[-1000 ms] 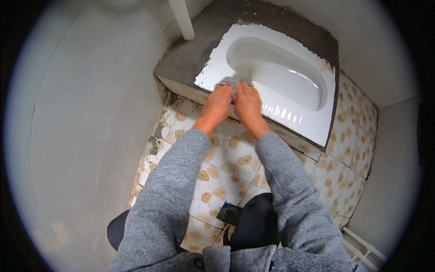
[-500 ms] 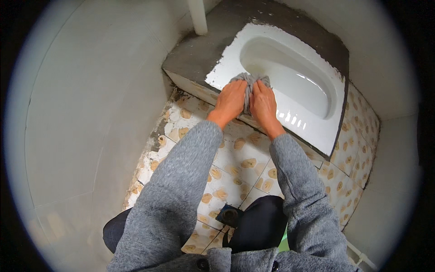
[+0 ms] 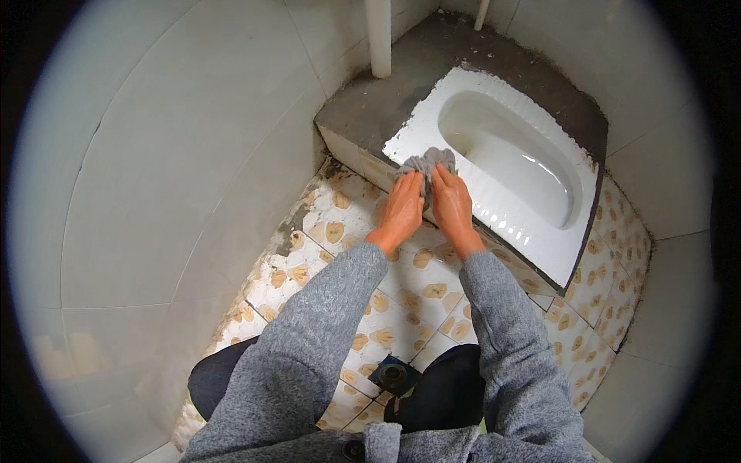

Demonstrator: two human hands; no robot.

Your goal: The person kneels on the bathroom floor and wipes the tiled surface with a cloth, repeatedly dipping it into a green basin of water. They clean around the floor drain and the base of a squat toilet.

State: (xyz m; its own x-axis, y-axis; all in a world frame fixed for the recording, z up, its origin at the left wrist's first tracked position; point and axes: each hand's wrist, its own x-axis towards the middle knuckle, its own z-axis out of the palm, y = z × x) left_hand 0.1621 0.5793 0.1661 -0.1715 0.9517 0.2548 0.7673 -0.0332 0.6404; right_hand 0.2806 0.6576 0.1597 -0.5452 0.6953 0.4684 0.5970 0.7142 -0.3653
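Note:
Both of my hands grip a bunched grey cloth [image 3: 426, 162] in front of me. My left hand [image 3: 401, 207] is closed on its left side, and my right hand [image 3: 454, 202] is closed on its right side, with the fingers of the two close together. From this view the cloth overlaps the near left edge of a white squat toilet [image 3: 502, 189]; whether it touches the ceramic I cannot tell. Part of the cloth is hidden behind my fingers. The toilet's basin is wet and shiny, with ragged white edges along its border.
The toilet is set in a raised dark cement step [image 3: 363, 100]. A white pipe [image 3: 379, 38] stands on the step at the back left. Patterned tiles [image 3: 401, 285] cover the floor, with a square drain [image 3: 394, 375] near my knees. A pale wall [image 3: 177, 170] rises on the left.
The view has shifted, so the toilet and step now appear lower and further right. My hands have come slightly back toward me with the cloth, and remain closed on it.

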